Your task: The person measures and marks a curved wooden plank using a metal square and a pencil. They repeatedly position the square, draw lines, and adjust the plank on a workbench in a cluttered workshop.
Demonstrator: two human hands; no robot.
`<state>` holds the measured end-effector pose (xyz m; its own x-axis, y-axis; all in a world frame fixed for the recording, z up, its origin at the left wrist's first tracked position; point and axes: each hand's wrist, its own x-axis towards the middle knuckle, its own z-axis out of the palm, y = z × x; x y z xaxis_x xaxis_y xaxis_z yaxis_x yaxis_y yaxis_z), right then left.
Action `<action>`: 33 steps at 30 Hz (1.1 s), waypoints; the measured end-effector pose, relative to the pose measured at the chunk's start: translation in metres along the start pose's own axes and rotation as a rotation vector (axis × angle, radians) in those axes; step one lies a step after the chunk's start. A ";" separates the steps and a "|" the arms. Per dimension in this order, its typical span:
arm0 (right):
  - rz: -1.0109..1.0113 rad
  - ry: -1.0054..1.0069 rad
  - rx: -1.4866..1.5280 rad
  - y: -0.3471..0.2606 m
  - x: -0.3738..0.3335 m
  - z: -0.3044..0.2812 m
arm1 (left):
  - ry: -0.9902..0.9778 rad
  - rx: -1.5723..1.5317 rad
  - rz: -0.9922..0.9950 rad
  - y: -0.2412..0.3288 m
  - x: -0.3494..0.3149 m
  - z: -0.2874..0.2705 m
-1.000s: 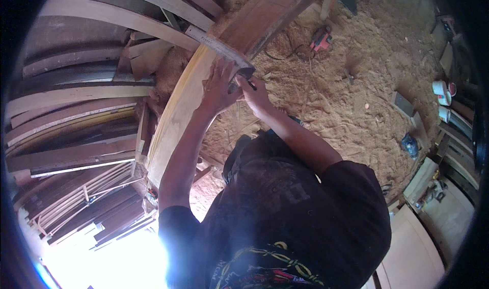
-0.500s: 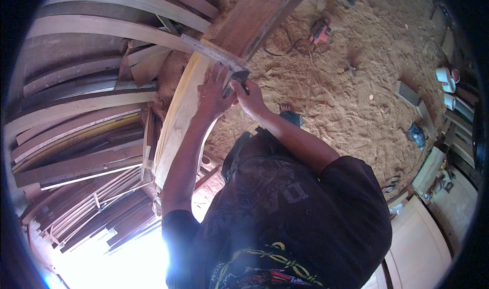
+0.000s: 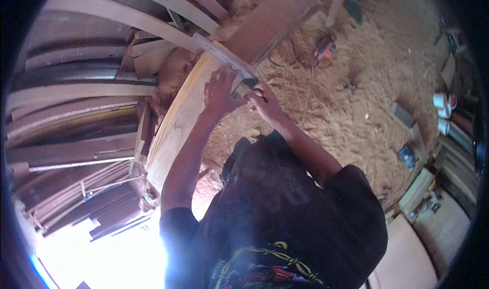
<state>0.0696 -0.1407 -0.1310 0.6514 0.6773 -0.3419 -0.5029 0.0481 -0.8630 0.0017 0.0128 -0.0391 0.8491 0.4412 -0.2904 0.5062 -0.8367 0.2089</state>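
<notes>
A metal square (image 3: 224,53) lies slantwise across a pale wooden board (image 3: 178,113), its dark stock (image 3: 249,81) at the board's right edge. My left hand (image 3: 222,93) rests flat on the board just below the blade, fingers spread and the thumb reaching toward the stock. Close beside the stock is my right hand (image 3: 266,101), its fingers curled together. Something small and dark shows among those fingers, too blurred to name.
A wide reddish-brown plank (image 3: 275,21) lies beyond the square. Stacked boards (image 3: 76,93) fill the left side. On the shaving-covered floor (image 3: 326,115) sits a red power tool (image 3: 325,48); white containers (image 3: 442,105) and a blue object (image 3: 407,156) lie at right.
The whole view has shifted a little, so the board and square appear farther right. My right hand has drawn slightly rightward from the stock; my left hand stays on the board.
</notes>
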 end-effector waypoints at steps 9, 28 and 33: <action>-0.169 -0.162 -0.334 -0.096 0.065 -0.022 | -0.038 -0.037 -0.070 0.004 -0.002 0.005; -0.450 -0.627 -1.162 -0.162 0.090 -0.018 | 0.102 -0.150 -0.019 0.005 -0.008 0.008; -0.393 -0.635 -1.333 -0.163 0.132 0.006 | 0.059 -0.149 -0.047 0.006 -0.006 0.006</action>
<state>0.2339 -0.0551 -0.0336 0.0991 0.9893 -0.1069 0.7257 -0.1453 -0.6725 -0.0016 0.0033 -0.0413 0.8291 0.5008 -0.2486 0.5587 -0.7592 0.3338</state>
